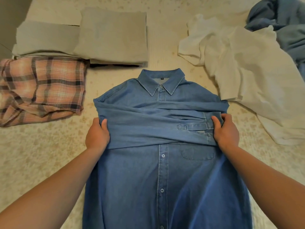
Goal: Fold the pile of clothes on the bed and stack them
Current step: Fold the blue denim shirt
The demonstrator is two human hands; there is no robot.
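Head view: the left hand (97, 134) and right hand (226, 132) each grip a side edge of the denim shirt (158, 179), thumbs on top, fingers tucked beneath. The shirt lies buttoned, front up, sleeves crossed over its chest, on the bed (41, 154) (a cream, speckled cover). Beyond it: folded grey clothes (113, 35), a folded plaid shirt (41, 88) at left, crumpled white garments (244, 66) and blue fabric (283, 22) at right.

Two hands (97, 134), one denim shirt (165, 171), two grey folded garments (113, 37).
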